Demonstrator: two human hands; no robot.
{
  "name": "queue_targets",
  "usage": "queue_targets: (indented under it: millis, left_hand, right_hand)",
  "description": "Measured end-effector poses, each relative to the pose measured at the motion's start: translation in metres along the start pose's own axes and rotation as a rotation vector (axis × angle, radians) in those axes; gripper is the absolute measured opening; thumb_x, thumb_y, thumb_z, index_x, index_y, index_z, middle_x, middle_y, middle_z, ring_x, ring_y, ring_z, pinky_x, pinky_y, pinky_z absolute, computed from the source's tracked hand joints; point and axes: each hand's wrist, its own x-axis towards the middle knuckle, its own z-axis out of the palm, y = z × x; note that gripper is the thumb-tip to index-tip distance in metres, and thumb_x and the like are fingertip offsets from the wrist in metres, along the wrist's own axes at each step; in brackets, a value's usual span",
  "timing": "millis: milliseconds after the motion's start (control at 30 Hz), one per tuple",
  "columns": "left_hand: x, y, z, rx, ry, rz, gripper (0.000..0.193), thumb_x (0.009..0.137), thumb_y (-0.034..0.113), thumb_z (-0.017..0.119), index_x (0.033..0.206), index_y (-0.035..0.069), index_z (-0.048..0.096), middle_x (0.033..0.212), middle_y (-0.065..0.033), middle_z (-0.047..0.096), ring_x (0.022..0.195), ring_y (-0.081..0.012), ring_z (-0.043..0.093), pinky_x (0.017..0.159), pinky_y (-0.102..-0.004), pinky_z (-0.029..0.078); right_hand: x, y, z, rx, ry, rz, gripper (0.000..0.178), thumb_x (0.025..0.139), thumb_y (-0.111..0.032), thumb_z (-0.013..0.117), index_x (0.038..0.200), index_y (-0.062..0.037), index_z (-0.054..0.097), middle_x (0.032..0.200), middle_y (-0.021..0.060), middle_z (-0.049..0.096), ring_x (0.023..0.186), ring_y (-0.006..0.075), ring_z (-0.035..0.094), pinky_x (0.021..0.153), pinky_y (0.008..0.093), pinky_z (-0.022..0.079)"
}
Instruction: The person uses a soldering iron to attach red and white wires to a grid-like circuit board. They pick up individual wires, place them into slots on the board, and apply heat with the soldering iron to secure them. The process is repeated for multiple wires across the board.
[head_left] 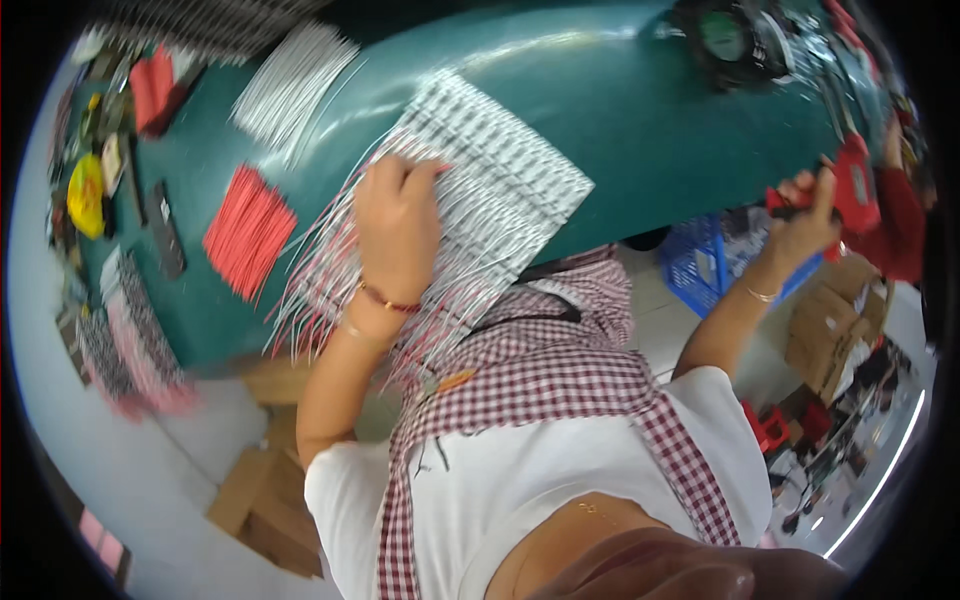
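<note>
Fingers of the left hand [398, 225] bend over the white wires [485, 230] — blur hides whether they pinch one; those of the right hand [803, 222] wrap a red tool [857, 188]. The wires lie at the near edge of the desk [650, 150], right of a red bundle [248, 235] — a light, flat hold should keep them even.

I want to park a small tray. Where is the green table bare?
The widest bare patch of the green table lies between the pale wires under the left hand and the dark round item at upper right. A smaller one separates the red bundle from the dark bar. The left edge is crowded, around the yellow item.
</note>
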Motion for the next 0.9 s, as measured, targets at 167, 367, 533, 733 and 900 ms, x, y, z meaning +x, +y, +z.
queue_targets:
  millis: [167, 367, 533, 733, 900]
  left_hand:
    - [0.000, 0.001, -0.016, 0.020, 0.116, 0.034, 0.020, 0.076, -0.002, 0.068, 0.093, 0.008, 0.070, 0.077, -0.0060, 0.056, 0.076, -0.0240, 0.056, 0.066, -0.0366, 0.044]
    - [-0.006, 0.007, 0.006, -0.055, 0.059, 0.114, 0.023, 0.071, -0.003, 0.065, 0.092, 0.005, 0.070, 0.075, -0.0050, 0.051, 0.072, -0.0229, 0.052, 0.066, -0.0348, 0.043]
    - [-0.009, 0.010, 0.013, -0.065, 0.031, 0.111, 0.026, 0.069, -0.004, 0.065, 0.094, 0.004, 0.070, 0.078, -0.0069, 0.051, 0.075, -0.0238, 0.052, 0.067, -0.0359, 0.044]
    - [-0.011, 0.009, 0.014, -0.050, 0.033, 0.089, 0.028, 0.068, -0.005, 0.066, 0.094, 0.004, 0.069, 0.078, -0.0070, 0.050, 0.074, -0.0243, 0.053, 0.068, -0.0361, 0.044]
    - [-0.011, 0.009, 0.016, -0.054, 0.050, 0.074, 0.025, 0.069, -0.004, 0.066, 0.092, 0.004, 0.069, 0.078, -0.0072, 0.050, 0.074, -0.0243, 0.053, 0.068, -0.0361, 0.045]
  right_hand:
    - [-0.063, -0.018, -0.003, 0.146, -0.365, 0.016, 0.034, 0.093, -0.019, 0.062, 0.116, 0.0052, 0.055, 0.066, 0.0067, 0.055, 0.050, 0.0113, 0.046, 0.047, 0.0247, 0.040]
    - [-0.150, -0.007, 0.002, 0.050, -0.789, 0.365, 0.040, 0.093, -0.021, 0.063, 0.120, 0.0071, 0.052, 0.066, 0.0066, 0.054, 0.050, 0.0108, 0.048, 0.048, 0.0248, 0.042]
    - [-0.175, 0.012, -0.006, -0.078, -0.919, 0.463, 0.038, 0.093, -0.015, 0.062, 0.122, 0.0075, 0.053, 0.066, 0.0072, 0.055, 0.052, 0.0117, 0.049, 0.049, 0.0245, 0.040]
    - [-0.173, 0.013, -0.009, -0.157, -0.999, 0.475, 0.019, 0.087, -0.003, 0.069, 0.105, 0.0009, 0.063, 0.084, 0.0024, 0.062, 0.067, 0.0093, 0.057, 0.059, 0.0253, 0.047]
    - [-0.170, 0.013, -0.007, -0.253, -1.077, 0.366, 0.015, 0.085, -0.003, 0.068, 0.100, 0.0009, 0.066, 0.085, 0.0022, 0.064, 0.068, 0.0085, 0.057, 0.059, 0.0260, 0.046]
